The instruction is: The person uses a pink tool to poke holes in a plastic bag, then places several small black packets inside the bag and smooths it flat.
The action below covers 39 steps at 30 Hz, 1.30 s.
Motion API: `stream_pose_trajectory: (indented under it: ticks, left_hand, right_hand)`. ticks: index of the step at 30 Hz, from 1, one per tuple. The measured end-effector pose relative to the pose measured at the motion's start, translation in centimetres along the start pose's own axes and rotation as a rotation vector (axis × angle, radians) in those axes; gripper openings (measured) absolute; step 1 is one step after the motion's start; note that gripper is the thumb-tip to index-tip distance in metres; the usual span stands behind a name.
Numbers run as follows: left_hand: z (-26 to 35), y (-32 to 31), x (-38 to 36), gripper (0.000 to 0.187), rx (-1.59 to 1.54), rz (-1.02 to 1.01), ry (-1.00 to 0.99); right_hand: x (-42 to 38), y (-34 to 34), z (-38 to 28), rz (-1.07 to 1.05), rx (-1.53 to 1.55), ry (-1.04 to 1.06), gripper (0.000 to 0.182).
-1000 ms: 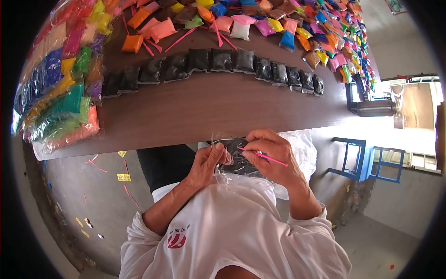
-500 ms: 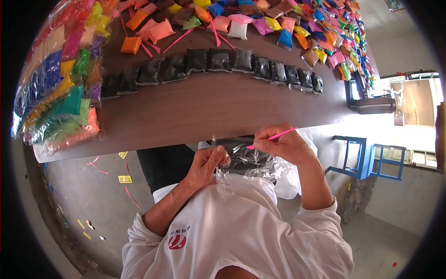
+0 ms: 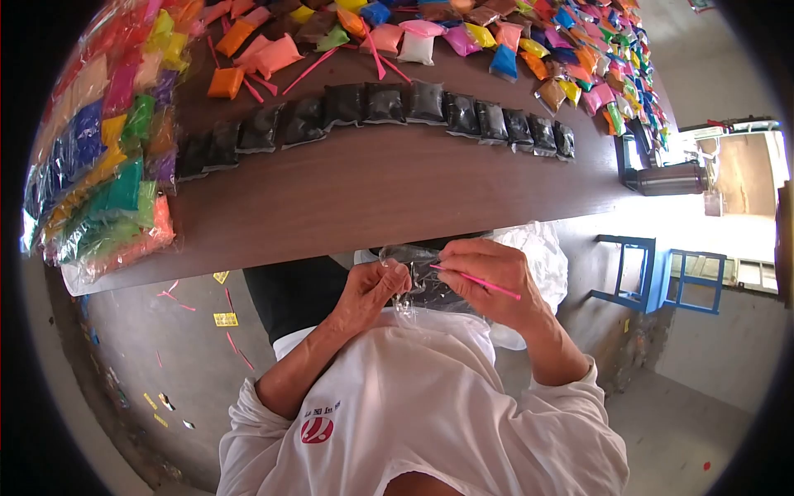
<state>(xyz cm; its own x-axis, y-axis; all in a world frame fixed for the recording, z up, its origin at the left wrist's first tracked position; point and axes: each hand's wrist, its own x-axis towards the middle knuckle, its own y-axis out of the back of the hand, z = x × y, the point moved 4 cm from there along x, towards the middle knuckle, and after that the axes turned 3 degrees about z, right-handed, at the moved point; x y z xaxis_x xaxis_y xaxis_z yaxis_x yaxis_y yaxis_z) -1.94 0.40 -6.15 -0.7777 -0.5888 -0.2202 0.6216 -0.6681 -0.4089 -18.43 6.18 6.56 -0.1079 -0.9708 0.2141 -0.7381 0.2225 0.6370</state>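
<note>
My left hand (image 3: 376, 291) pinches the edge of a clear plastic bag (image 3: 407, 307) above my lap. Close beside it, my right hand (image 3: 490, 277) is closed, with a thin pink plastic stick (image 3: 492, 287) lying across its fingers. The fingertips of my right hand are at the bag's other side; whether they grip the film is hard to make out. Beyond my hands, a curved row of black clay packets (image 3: 385, 103) lies on the brown table (image 3: 372, 190).
At the table's left is a stack of multicoloured packets in clear wrap (image 3: 116, 182). Many small coloured packets (image 3: 504, 62) and pink sticks (image 3: 310, 70) cover the far side. A metal flask (image 3: 672, 179) lies right, near a blue stool (image 3: 653, 273). White plastic (image 3: 542, 264) hangs by my lap.
My right hand has moved slightly left and turned, so the pink stick now slants down to the right. The clear bag is lifted and stretched between my hands.
</note>
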Motion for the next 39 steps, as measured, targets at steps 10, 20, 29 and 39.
stream_pose_trajectory:
  ticks: [10,20,29,39]
  left_hand:
    - [-0.3,-0.1,0.1,0.056,0.009,-0.054,0.018]
    - [0.5,-0.8,-0.1,0.059,0.064,-0.124,-0.018]
    - [-1.3,-1.1,-0.5,0.064,-0.056,-0.131,0.124]
    - [-2.7,0.0,-0.1,0.064,-0.023,-0.064,0.168]
  right_hand:
    - [-0.8,1.2,-2.4,0.135,-0.339,0.276,0.027]
    - [-3.9,0.1,-2.1,0.210,-0.274,0.236,0.028]
    - [-4.5,3.4,-1.6,0.257,0.132,0.073,0.014]
    - [0.2,6.6,-3.6,-0.219,1.233,0.157,0.029]
